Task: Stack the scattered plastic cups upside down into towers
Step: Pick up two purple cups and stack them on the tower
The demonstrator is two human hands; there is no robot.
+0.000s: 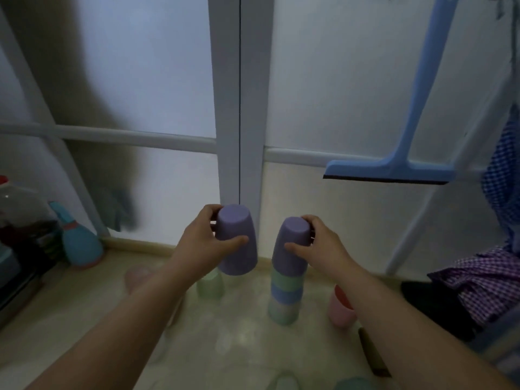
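Observation:
My left hand (205, 237) holds a purple cup (239, 249) upside down in the air, left of a tower. The tower (285, 294) stands on the floor: a pale green cup at the bottom, then a blue, a green, and a second purple cup (289, 243) on top. My right hand (318, 246) grips that top purple cup. A light green cup (209, 287) stands upside down below the held cup. A pink cup (339, 309) with a red one behind it stands right of the tower. Another pink cup (138, 275) lies blurred at the left.
Frosted glass doors with white frames (239, 108) rise just beyond the cups. A blue squeegee (394, 164) hangs at the right above checked purple cloth (484, 280). A teal bowling pin (80, 243) and a clear bottle (19, 204) sit at the left. Teal cups (354, 384) show at the bottom edge.

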